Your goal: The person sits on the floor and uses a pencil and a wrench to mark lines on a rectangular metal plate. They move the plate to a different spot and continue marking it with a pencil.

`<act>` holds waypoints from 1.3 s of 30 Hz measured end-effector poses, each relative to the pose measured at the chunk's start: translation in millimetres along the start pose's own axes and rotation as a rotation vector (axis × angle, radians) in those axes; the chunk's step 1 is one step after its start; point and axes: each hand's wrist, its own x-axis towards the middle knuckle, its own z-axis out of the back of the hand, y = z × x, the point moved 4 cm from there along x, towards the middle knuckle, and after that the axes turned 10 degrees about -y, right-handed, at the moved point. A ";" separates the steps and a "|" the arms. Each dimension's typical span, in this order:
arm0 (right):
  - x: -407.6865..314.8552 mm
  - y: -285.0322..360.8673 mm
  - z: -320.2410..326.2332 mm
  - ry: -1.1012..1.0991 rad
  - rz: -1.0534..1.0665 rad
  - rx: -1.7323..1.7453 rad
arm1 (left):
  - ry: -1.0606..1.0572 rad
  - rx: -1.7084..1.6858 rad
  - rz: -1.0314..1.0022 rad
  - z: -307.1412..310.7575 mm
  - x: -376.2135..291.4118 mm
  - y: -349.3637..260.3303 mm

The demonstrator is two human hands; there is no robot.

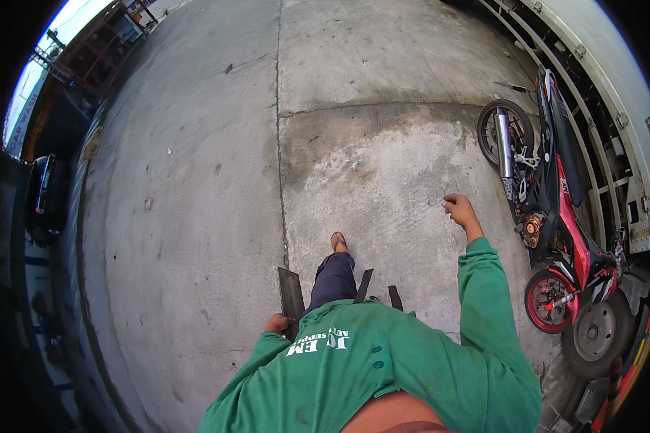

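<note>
My left hand (pixel 279 323) is low at my left side, its fingers closed around a flat, dark, long plate (pixel 291 292) whose material I cannot tell. The plate points forward beside my thigh, and its lower end is hidden by my hand and sleeve. Out in front and to the right is my right hand (pixel 459 209), its fingers loosely curled with nothing visible in them. It hangs over the concrete ground (pixel 379 178), apart from the motorcycle. One sandalled foot (pixel 338 242) shows ahead of my dark trousers.
A red and black motorcycle (pixel 566 189) stands on the right, close beside a large truck (pixel 617 70) with a big wheel (pixel 594 331). At the far left, a dark vehicle (pixel 46 189) stands beyond a low kerb. Small debris dots the concrete.
</note>
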 end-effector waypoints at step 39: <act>1611.3 467.3 -136.7 0.128 -0.073 -0.032 | 0.098 -1.062 -0.794 500.5 512.7 -1826.1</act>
